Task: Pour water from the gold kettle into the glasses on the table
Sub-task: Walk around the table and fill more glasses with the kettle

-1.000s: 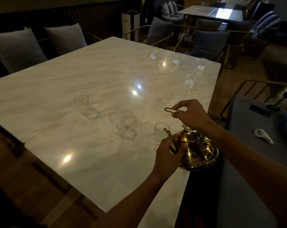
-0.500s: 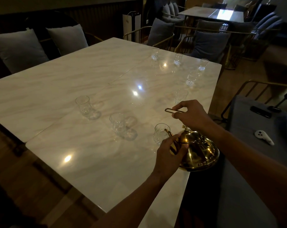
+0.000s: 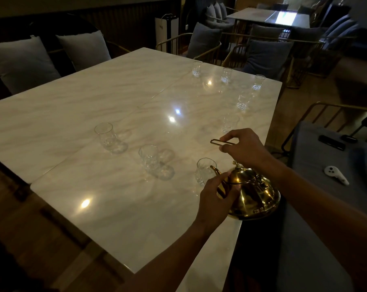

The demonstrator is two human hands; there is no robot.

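The gold kettle point(image 3: 254, 193) is at the marble table's point(image 3: 115, 106) near right edge, tilted toward a clear glass point(image 3: 202, 171). Its curved spout tip hangs over that glass's rim. My right hand point(image 3: 244, 147) is shut on the kettle's thin wire handle, held above the lid. My left hand point(image 3: 217, 196) presses against the kettle's front, around the base of the spout. Two more glasses point(image 3: 148, 158) point(image 3: 104, 133) stand in a row to the left. Several further glasses point(image 3: 228, 74) sit along the far and right edges.
A grey seat point(image 3: 317, 165) at the right holds a white controller point(image 3: 336, 177) and a dark handset point(image 3: 331, 142). Gold-framed chairs with grey cushions point(image 3: 264, 55) stand beyond the far edge. Cushions point(image 3: 20, 60) line the bench at the left.
Almost nothing has changed. Both hands and the kettle stay where they were over the nearest glass.
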